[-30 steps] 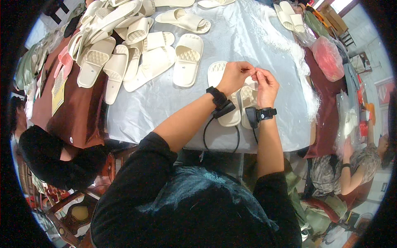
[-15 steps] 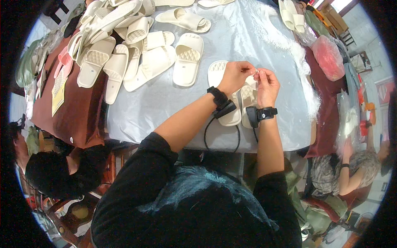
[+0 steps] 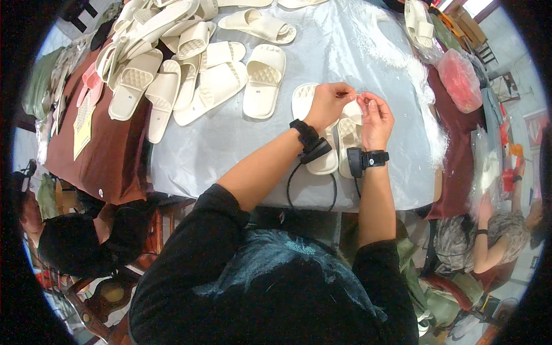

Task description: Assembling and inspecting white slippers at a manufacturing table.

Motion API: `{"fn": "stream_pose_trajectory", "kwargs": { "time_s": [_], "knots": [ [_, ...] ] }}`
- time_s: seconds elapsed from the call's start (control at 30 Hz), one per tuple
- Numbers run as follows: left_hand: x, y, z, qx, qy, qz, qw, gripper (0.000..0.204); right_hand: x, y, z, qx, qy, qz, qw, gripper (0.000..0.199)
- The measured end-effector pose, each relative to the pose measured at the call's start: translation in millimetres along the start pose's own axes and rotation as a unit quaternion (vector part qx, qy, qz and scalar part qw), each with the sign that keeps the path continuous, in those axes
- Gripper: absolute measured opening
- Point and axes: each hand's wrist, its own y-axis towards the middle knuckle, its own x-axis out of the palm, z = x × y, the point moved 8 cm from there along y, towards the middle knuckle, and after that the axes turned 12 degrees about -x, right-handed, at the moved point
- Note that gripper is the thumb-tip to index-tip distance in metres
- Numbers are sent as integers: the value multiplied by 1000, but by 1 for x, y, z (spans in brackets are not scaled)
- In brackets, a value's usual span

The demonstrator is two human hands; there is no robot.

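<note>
My left hand (image 3: 329, 103) and my right hand (image 3: 375, 118) are raised close together above a pair of cream slippers (image 3: 313, 129) lying on the grey table cover (image 3: 230, 149). Both pinch a small thin pale item (image 3: 357, 95) between their fingertips; its kind is too small to tell. Each wrist carries a black band with a small device, and a black cable hangs from them over the table edge.
A heap of cream slippers (image 3: 172, 63) fills the table's far left. A maroon cloth (image 3: 109, 149) covers the left side. A red plastic bag (image 3: 459, 80) lies at the right. One person (image 3: 80, 241) sits lower left, another (image 3: 489, 241) lower right.
The dark-haired person at the lower left has shifted lower and nearer. My hands stay together over the slipper pair with barely any movement.
</note>
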Motion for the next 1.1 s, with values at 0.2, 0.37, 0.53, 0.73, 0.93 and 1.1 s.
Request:
{"fn": "stream_pose_trajectory", "kwargs": {
  "time_s": [0.2, 0.37, 0.53, 0.73, 0.93, 1.1],
  "knots": [
    [-1, 1, -1, -16, 12, -4, 1000, 13, 0, 3, -1, -11, 18, 4, 1000, 11],
    [-2, 2, 1, -7, 34, -3, 999, 14, 1, 12, -1, 0, -44, -58, 997, 16],
    [-2, 3, 7, -2, 0, -18, 1000, 13, 6, 20, -10, 24, 55, -45, 997, 10],
    [-5, 6, 7, -21, -58, -32, 998, 12, 12, 25, -16, -5, 77, -53, 996, 14],
    [2, 10, 8, -42, -48, -38, 997, 14, -13, 28, -6, -6, 8, 18, 1000, 15],
    [-1, 11, 7, -36, -52, -45, 997, 13, -5, 27, -9, -8, -6, -2, 1000, 19]
  ]
}}
